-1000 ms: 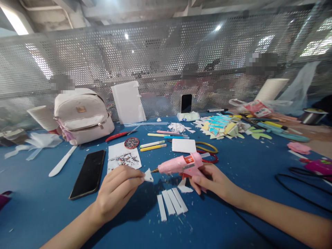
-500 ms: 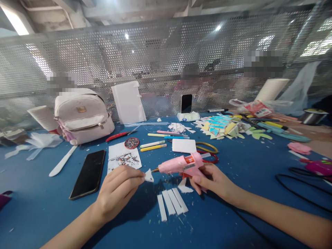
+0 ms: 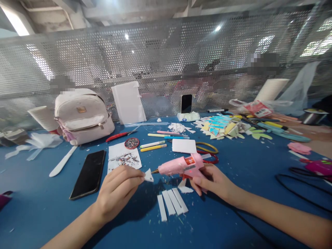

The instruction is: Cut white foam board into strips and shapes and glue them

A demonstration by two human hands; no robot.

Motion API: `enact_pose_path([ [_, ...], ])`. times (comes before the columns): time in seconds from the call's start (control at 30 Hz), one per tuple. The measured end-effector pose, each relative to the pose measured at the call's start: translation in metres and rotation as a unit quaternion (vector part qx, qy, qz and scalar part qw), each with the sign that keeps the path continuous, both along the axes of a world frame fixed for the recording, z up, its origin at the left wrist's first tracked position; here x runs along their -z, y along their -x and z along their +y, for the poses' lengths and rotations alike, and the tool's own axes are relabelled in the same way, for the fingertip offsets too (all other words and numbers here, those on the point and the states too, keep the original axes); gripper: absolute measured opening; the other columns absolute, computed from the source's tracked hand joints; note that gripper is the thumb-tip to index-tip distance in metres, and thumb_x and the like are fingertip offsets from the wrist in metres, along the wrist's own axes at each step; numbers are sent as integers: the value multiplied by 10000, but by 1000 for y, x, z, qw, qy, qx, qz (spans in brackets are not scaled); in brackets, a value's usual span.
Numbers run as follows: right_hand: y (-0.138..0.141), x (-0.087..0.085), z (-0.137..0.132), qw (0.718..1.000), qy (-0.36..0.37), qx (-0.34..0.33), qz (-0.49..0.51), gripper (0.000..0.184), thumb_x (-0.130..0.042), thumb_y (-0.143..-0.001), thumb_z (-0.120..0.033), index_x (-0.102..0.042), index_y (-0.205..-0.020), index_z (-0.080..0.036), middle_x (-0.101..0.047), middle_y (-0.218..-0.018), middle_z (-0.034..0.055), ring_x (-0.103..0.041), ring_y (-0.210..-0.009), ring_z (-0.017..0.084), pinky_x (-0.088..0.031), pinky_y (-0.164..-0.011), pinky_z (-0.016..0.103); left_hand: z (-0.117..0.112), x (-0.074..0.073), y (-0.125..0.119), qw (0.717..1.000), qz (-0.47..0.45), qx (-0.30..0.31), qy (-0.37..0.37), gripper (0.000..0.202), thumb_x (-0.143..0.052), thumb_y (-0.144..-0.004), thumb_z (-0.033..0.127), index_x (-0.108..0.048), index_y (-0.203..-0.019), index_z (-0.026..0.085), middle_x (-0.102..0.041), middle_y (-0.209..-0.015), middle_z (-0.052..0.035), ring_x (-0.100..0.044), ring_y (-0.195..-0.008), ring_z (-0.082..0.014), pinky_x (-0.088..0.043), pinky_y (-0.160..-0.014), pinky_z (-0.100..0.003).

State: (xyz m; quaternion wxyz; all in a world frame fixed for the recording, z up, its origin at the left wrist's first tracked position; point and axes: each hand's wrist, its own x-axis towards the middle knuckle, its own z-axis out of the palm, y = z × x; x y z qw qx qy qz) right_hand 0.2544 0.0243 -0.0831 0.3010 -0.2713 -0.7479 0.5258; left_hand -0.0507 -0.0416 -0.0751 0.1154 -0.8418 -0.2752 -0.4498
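Observation:
Between the fingertips of my left hand (image 3: pixel 120 185) is pinched a small white pointed piece (image 3: pixel 149 175), perhaps foam or card. My right hand (image 3: pixel 212 180) is wrapped round the handle of a pink hot glue gun (image 3: pixel 180 165). Its metal nozzle points left and lies at the edge of the white piece; whether they touch I cannot tell. Below the gun, several white strips (image 3: pixel 169 201) lie side by side on the blue table (image 3: pixel 135 221). Another torn white scrap (image 3: pixel 185 188) rests under the gun's trigger.
A black phone (image 3: pixel 88 174) lies left of my left hand. Behind the hands are a paper with dark bits (image 3: pixel 111 154), markers (image 3: pixel 153 147), a white block (image 3: pixel 183 145) and a utility knife (image 3: pixel 116 136). A backpack (image 3: pixel 83 116) stands back left; coloured scraps (image 3: pixel 220 125) lie back right. Black cord (image 3: pixel 293 190) loops at right.
Almost nothing differs. Both hands, the white piece and the glue gun keep nearly the same positions.

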Motion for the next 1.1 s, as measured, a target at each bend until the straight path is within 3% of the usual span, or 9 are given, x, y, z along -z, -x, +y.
enact_pose_path([
  [0.23, 0, 0, 0, 1000, 7, 7, 3, 467, -594, -924, -590, -622, -760, -154, -577, -558, 2, -460, -489, 104, -377, -483, 235, -1, 0, 0, 1000, -3, -3, -5, 240, -655, -818, -113, -672, -967, 74, -711, -961, -98, -639, -885, -163, -545, -783, -306],
  [0.37, -1, 3, 2, 1000, 14, 19, 6, 445, -587, -935, -574, -653, -889, -136, -581, -573, -6, -446, -489, 102, -355, -471, 229, -1, -1, -1, 1000, -5, -3, -10, 243, -654, -812, -116, -671, -962, 75, -713, -952, -99, -638, -879, -166, -547, -775, -311],
  [0.57, 0, 1, 1, 1000, 18, 11, 0, 464, -598, -927, -577, -613, -733, -156, -579, -562, 4, -458, -493, 100, -350, -470, 229, -2, -3, -1, 1000, 0, -2, -7, 236, -647, -824, -107, -671, -969, 77, -713, -951, -102, -639, -877, -166, -550, -777, -310],
  [0.8, 1, -2, -1, 1000, 19, 4, -1, 487, -594, -911, -617, -618, -756, -156, -575, -557, 1, -449, -480, 104, -382, -496, 244, -3, -5, -1, 1000, -2, -2, -10, 245, -643, -818, -116, -668, -968, 76, -715, -933, -103, -643, -863, -165, -555, -775, -312],
  [1.1, 0, 3, 1, 1000, 22, 17, 5, 473, -591, -917, -601, -628, -801, -144, -569, -564, -1, -437, -481, 101, -341, -461, 231, -3, -5, -3, 1000, -6, -14, -19, 224, -641, -833, -78, -671, -962, 102, -728, -911, -90, -667, -838, -171, -567, -748, -309],
])
